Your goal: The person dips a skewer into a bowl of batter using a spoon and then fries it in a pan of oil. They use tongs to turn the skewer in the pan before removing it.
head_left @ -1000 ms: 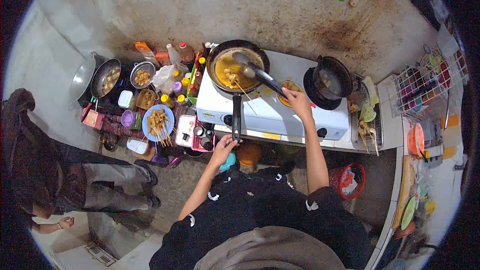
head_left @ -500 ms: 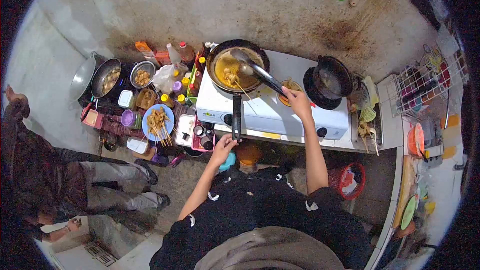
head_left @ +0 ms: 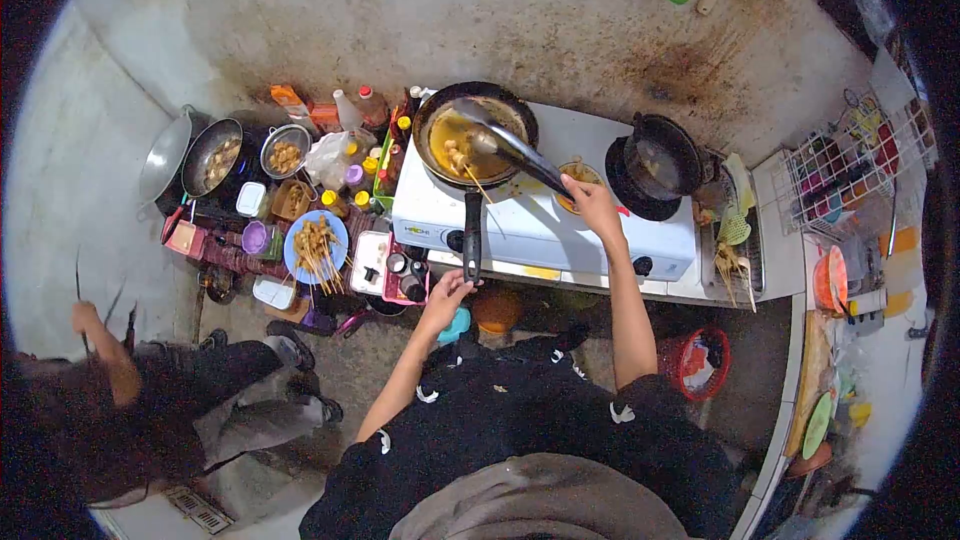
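My right hand (head_left: 592, 208) grips the end of a dark long-handled spatula (head_left: 535, 162) that slants into the frying pan (head_left: 527, 112). The spatula's head is blurred over the brownish-yellow liquid. In the pan lies a skewer (head_left: 458, 160) with pale food pieces, its bare stick reaching over the front rim. My left hand (head_left: 448, 298) has its fingers closed at the tip of the pan's black handle (head_left: 473, 235). A bowl (head_left: 580, 172) of orange-brown food stands on the white stove (head_left: 550, 230), partly behind my right hand.
A dark pot (head_left: 665, 155) sits on the right burner. To the left are a blue plate (head_left: 341, 232) of skewers, bottles (head_left: 373, 108), a strainer (head_left: 286, 153) and another pan (head_left: 213, 162). Another person (head_left: 110, 390) stands at the left. A red basket (head_left: 705, 365) is below right.
The spatula's head has shifted slightly left in the pan, and the skewer has turned a little. My left hand stays at the handle. The other person has moved, raising an arm.
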